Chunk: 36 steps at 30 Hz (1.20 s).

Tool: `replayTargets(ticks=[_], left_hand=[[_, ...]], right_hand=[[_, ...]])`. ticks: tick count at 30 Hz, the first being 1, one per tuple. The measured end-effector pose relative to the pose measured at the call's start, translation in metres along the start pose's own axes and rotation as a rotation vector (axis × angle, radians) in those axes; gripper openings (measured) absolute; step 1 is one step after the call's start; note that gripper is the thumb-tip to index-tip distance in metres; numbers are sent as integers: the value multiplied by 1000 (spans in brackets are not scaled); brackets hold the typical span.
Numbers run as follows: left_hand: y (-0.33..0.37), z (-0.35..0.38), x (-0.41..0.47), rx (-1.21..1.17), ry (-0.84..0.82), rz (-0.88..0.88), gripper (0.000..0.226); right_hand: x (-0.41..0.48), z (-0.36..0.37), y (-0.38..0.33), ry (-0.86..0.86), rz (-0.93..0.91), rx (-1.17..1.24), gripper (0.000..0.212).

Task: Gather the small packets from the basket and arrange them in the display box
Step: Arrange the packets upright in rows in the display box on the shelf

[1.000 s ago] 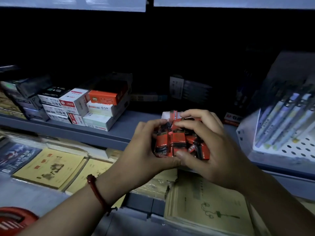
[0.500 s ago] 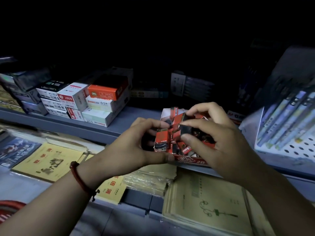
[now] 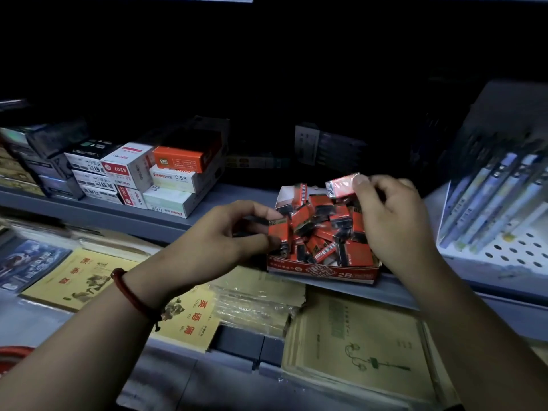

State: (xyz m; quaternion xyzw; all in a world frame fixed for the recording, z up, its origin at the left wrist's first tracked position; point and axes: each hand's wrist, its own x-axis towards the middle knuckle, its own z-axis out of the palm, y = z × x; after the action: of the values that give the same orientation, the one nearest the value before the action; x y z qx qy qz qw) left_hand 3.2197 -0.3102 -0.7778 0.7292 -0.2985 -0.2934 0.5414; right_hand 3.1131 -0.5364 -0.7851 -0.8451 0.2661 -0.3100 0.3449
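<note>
A red display box [image 3: 323,271] marked 2B sits at the front edge of the grey shelf [image 3: 243,197], heaped with several small red-and-black packets [image 3: 320,229]. My left hand [image 3: 225,232] pinches one red packet [image 3: 278,231] at the box's left side between thumb and fingers. My right hand [image 3: 391,221] hovers over the box's right side and pinches another packet [image 3: 341,185], lifted above the pile at the back. A red basket rim [image 3: 12,355] shows at the bottom left corner.
Stacked stationery boxes [image 3: 166,176] stand on the shelf to the left. A white perforated rack of pens [image 3: 498,209] stands to the right. Exercise books [image 3: 361,351] and yellow booklets [image 3: 80,277] lie on the lower shelf beneath my arms.
Both hands held a bunch of packets together over the box; they have parted. The pile now lies in the box, and each hand pinches a single packet, the right one raised.
</note>
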Motion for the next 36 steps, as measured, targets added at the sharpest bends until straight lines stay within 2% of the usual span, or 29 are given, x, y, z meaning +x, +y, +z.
replayTargets(ticks=[4, 8, 12, 19, 22, 25, 28, 32, 36], left_hand=[[1, -2, -1, -34, 8, 2, 30], [1, -1, 0, -22, 44, 29, 26], [2, 1, 1, -36, 75, 73, 21], [0, 3, 7, -154, 164, 127, 15], [3, 3, 13, -235, 272, 148, 14], [7, 5, 26, -272, 407, 186, 12], [6, 13, 46, -243, 531, 208, 12], [-7, 23, 66, -132, 596, 201, 10], [-11, 26, 71, 49, 524, 177, 11]], right_hand=[[7, 5, 12, -70, 91, -7, 53], [6, 4, 12, -90, 163, 100, 53], [4, 0, 9, -69, 213, 178, 34], [2, -7, 6, -57, 266, 251, 23], [1, -8, 5, 19, 178, 211, 25], [-3, -9, -1, 104, -3, 51, 12], [-7, -7, -4, 138, -143, 2, 7], [-9, -7, -1, 110, -207, -7, 5], [-10, -17, -1, -49, -220, 9, 12]])
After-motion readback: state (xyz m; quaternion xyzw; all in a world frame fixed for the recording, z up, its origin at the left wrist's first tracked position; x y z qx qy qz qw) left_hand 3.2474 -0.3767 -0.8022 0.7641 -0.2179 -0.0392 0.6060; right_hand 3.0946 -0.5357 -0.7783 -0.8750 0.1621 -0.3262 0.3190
